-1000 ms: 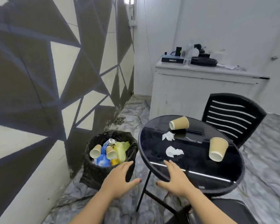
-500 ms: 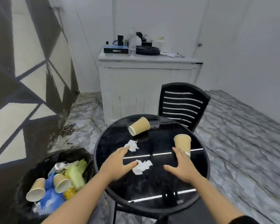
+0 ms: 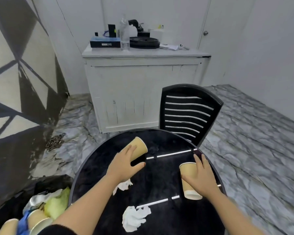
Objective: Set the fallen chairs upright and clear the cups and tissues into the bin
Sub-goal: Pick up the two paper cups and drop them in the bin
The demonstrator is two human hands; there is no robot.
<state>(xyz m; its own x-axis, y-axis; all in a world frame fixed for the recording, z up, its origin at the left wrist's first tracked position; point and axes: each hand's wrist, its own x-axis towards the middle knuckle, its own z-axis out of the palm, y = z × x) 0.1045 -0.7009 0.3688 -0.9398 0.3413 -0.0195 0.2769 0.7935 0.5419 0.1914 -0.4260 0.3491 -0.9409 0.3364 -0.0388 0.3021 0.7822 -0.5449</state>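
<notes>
Plain tan paper cups [image 3: 139,148] (no print) under both hands [image 3: 124,165]

The round black table [image 3: 161,177] carries two cups [image 3: 139,147] [image 3: 188,180] and two tissues [image 3: 134,217] [image 3: 124,185].

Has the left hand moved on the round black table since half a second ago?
Yes. The left hand went forward past the crumpled white tissue to the tipped paper cup.

No readable txt showing anywhere. White label on blue box [image 3: 103,43] atop white cabinet [image 3: 143,92] is reading as blur only; cups plain.
</notes>
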